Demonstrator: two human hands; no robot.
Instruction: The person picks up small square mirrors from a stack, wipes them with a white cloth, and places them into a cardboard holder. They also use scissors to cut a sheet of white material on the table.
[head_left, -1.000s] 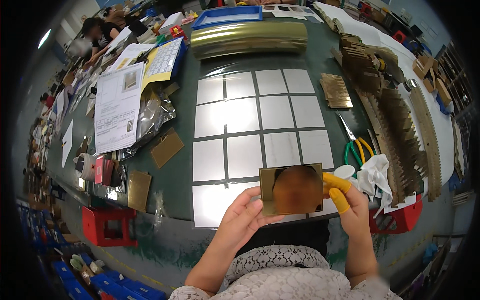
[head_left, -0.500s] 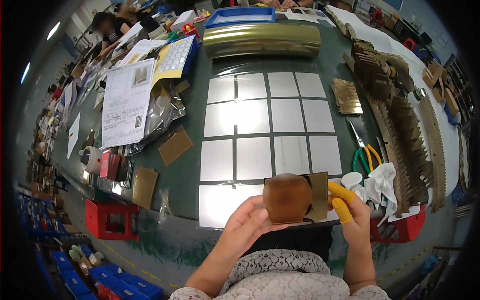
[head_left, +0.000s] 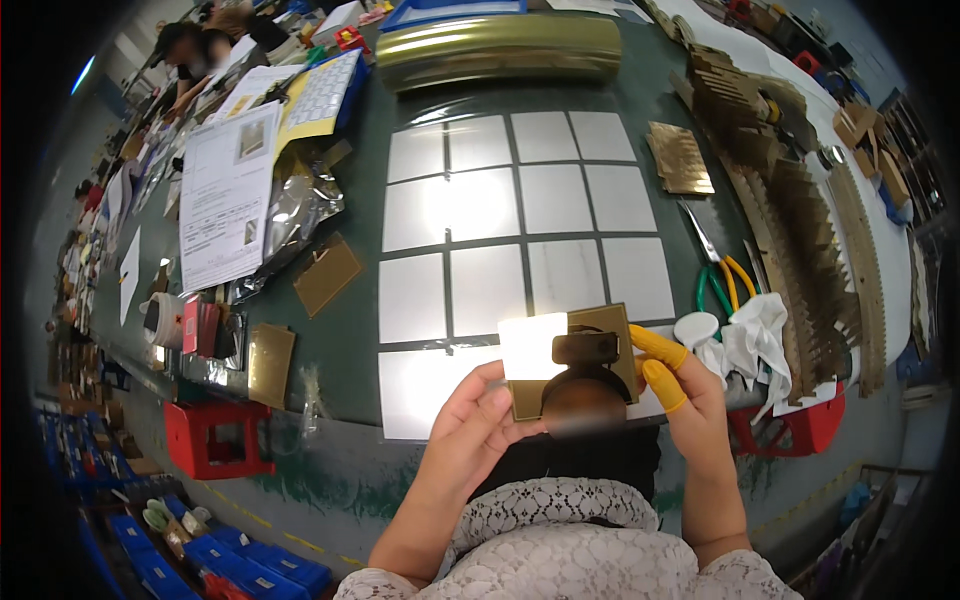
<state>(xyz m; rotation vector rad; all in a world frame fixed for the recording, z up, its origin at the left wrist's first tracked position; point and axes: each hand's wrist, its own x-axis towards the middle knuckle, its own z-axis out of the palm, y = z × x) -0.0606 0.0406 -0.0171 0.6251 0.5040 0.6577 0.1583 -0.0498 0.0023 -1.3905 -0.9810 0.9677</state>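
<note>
In the head view, two bare hands held a shiny brown plate (head_left: 606,349) up over the near edge of the green tabletop (head_left: 345,375). The left hand (head_left: 470,415) had its grip closed on the plate, at the corner near 8 o'clock. Its thumb lay on the front and its fingers went under. The right hand (head_left: 692,402) had a narrow grip on the plate's 3 o'clock edge, with yellow covers (head_left: 662,348) on its thumb and a finger. A bright white patch sat at the plate's 10 o'clock corner.

Going out from the plate, rows of white squares (head_left: 555,190) lay between 11 and 12 o'clock. Past them, near 12, was a big gold roll (head_left: 500,52). A pile of gold plates (head_left: 680,160) sat at 1 o'clock. At 2 o'clock were scissors (head_left: 705,238) and, farther off, strips with teeth (head_left: 800,240). A white cloth (head_left: 755,340) lay crumpled at 3. Another gold plate (head_left: 270,365) lay at 9, and a brown piece (head_left: 327,275) and papers (head_left: 225,200) were near 10.
</note>
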